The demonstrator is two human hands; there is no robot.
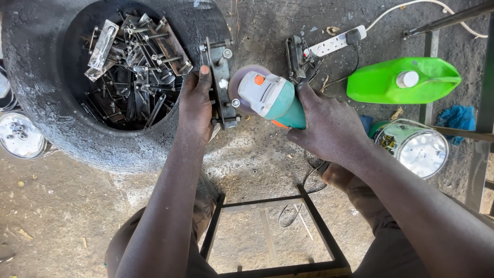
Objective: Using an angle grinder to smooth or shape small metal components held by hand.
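- Gripping with my left hand (195, 103), fingers closed around the metal bracket (222, 85), arm stretched forward.
- My right hand (327, 126) wraps the angle grinder (270, 98), disc touching the bracket.

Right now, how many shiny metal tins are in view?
2. One metal tin lies by the right forearm, below the green jug. Another tin sits at the left edge beside the tyre. Others may lie outside the frame.
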